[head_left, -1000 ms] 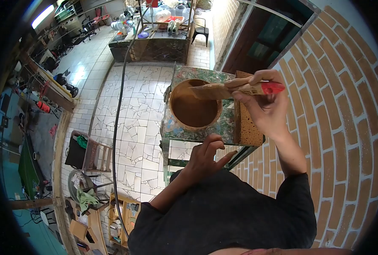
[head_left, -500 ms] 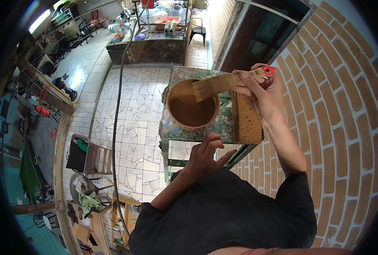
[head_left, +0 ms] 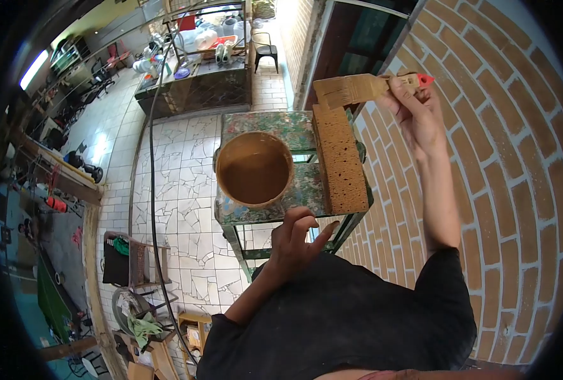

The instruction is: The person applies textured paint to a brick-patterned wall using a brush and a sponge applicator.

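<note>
In the head view my right hand (head_left: 419,117) is closed around the handle of a wide paintbrush (head_left: 351,90) with a red tip. Its bristles, coated brown, point left above the far end of a long brown pitted block that looks like a sponge (head_left: 344,161). My left hand (head_left: 294,244) hangs near the stool's front edge, fingers loosely curled and thumb apart, with nothing in it. A round tub of brown liquid (head_left: 255,170) stands on the paint-spattered green stool (head_left: 300,125), left of the block.
On the right rises a brick-patterned wall (head_left: 484,158) with pale joints. A dark cable (head_left: 153,158) runs down the left side over the tiled floor (head_left: 183,152). A crate (head_left: 129,259) stands at left; a cluttered counter (head_left: 196,88) and black chair (head_left: 265,52) are farther back.
My right hand has lifted the paintbrush from over the tub, moving it up and right to above the block. My left hand has barely moved. The view has shifted to the right.
</note>
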`<state>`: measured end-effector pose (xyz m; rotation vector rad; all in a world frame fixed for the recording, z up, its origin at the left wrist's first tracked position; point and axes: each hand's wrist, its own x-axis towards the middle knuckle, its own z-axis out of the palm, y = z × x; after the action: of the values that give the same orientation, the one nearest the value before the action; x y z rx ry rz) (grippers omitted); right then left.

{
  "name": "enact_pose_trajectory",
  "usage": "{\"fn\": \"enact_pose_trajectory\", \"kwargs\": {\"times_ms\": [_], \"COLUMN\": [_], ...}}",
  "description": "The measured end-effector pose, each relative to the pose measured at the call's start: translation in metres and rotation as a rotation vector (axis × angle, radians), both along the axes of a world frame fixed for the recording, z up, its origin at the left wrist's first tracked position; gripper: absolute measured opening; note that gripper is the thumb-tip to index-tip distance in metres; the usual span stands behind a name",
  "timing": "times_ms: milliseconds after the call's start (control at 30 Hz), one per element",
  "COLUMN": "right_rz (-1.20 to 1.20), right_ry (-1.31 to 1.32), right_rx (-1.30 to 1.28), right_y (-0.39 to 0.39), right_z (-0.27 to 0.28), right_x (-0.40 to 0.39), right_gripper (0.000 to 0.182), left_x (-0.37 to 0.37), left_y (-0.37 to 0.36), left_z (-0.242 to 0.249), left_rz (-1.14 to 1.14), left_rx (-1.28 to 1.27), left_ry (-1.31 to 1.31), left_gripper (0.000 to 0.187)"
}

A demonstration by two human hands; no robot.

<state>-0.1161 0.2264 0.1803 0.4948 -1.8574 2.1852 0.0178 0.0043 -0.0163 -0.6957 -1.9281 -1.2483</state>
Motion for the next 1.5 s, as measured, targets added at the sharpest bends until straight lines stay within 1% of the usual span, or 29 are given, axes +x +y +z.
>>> {"fn": "enact_pose_trajectory", "kwargs": {"times_ms": [67,133,167,200,267,300,333,433,467,533,567,667,700,767,800,867,900,933,1000,1033,1100,1133,1200,1267,1333,1367,1400,1467,1500], "right_rz": [-0.024,-0.204,-0.345,-0.357,-0.271,-0.224,-0.229,-0.185,-0.189,-0.076,-0.044,-0.045,-0.044,-0.094,-0.1,-0.256,-0.237,-0.237,-0.081,-0.072,0.027,0.033,0.104,0.151,-0.08,-0.135,-0.141,-0.046,0.023], "right_ry": [0.028,0.194,0.223,0.222,0.286,0.339,0.337,0.657,0.652,0.501,0.594,0.517,0.517,0.708,0.704,0.744,0.638,0.637,0.577,0.577,0.642,0.645,0.635,0.627,0.682,0.808,0.807,0.704,0.726], "right_rx": [0.056,0.34,0.55,0.552,0.689,0.637,0.639,0.928,0.926,0.968,0.96,0.87,0.869,0.888,0.888,0.98,0.966,0.966,0.948,0.948,1.07,1.067,0.96,0.898,0.894,0.939,0.939,0.963,0.907], "right_y": [0.009,0.008,0.012,0.016,0.019,0.011,0.008,0.005,0.004,-0.001,0.001,0.008,0.008,0.012,0.011,0.005,0.002,-0.001,-0.009,-0.01,-0.007,-0.007,-0.002,0.005,-0.009,-0.013,-0.016,-0.02,-0.022], "right_z": [0.006,0.011,0.007,0.001,-0.009,-0.01,-0.012,-0.016,-0.015,-0.013,-0.014,-0.009,-0.008,-0.007,-0.008,-0.014,-0.02,-0.022,-0.024,-0.023,-0.016,-0.009,0.003,-0.002,0.002,-0.004,-0.012,-0.03,-0.039], "right_x": [-0.002,0.002,0.002,0.001,-0.003,0.001,0.0,0.002,0.009,0.028,0.034,0.067,0.063,0.051,0.042,0.019,0.011,0.011,0.015,0.023,0.048,0.059,0.076,0.066,0.047,0.029,0.016,-0.002,-0.003], "right_gripper": [0.02,0.023,0.026,0.026,0.025,0.02,0.02,0.021,0.021,0.021,0.019,0.019,0.019,0.019,0.019,0.018,0.017,0.017,0.017,0.017,0.018,0.018,0.02,0.023,0.022,0.02,0.02,0.017,0.017], "left_x": [-0.002,-0.001,0.0,0.001,0.002,0.001,0.0,-0.001,-0.001,0.0,-0.001,0.0,-0.001,0.001,0.001,0.001,0.002,0.002,0.002,0.001,0.002,0.002,0.002,0.001,0.001,0.001,0.002,0.003,0.002], "left_y": [0.003,0.003,0.004,0.004,0.005,0.005,0.006,0.006,0.006,0.006,0.006,0.006,0.005,0.005,0.006,0.007,0.007,0.007,0.007,0.007,0.007,0.007,0.006,0.007,0.007,0.007,0.007,0.007,0.007], "left_z": [-0.001,0.001,0.003,0.004,0.005,0.005,0.005,0.003,0.003,0.004,0.005,0.004,0.004,0.005,0.005,0.005,0.004,0.004,0.003,0.002,0.001,0.001,0.001,0.002,0.001,0.001,0.001,0.002,0.001], "left_rz": [0.019,0.016,0.025,0.014,0.055,0.048,0.051,0.053,0.053,0.052,0.058,0.064,0.065,0.072,0.065,0.082,0.079,0.079,0.086,0.086,0.094,0.094,0.094,0.09,0.089,0.09,0.085,0.097,0.098], "left_rx": [0.037,0.044,0.055,0.055,0.066,0.068,0.065,0.06,0.061,0.06,0.063,0.052,0.051,0.046,0.042,0.05,0.05,0.054,0.062,0.064,0.066,0.063,0.058,0.056,0.056,0.059,0.057,0.058,0.059], "left_ry": [-0.038,-0.057,-0.082,-0.081,-0.117,-0.116,-0.109,-0.108,-0.109,-0.119,-0.127,-0.13,-0.131,-0.123,-0.123,-0.121,-0.121,-0.129,-0.14,-0.133,-0.128,-0.131,-0.132,-0.119,-0.117,-0.113,-0.112,-0.134,-0.135], "left_gripper": [0.05,0.05,0.05,0.05,0.047,0.047,0.048,0.05,0.05,0.05,0.049,0.049,0.049,0.045,0.045,0.045,0.045,0.045,0.045,0.046,0.046,0.047,0.047,0.047,0.047,0.047,0.047,0.047,0.047]}}
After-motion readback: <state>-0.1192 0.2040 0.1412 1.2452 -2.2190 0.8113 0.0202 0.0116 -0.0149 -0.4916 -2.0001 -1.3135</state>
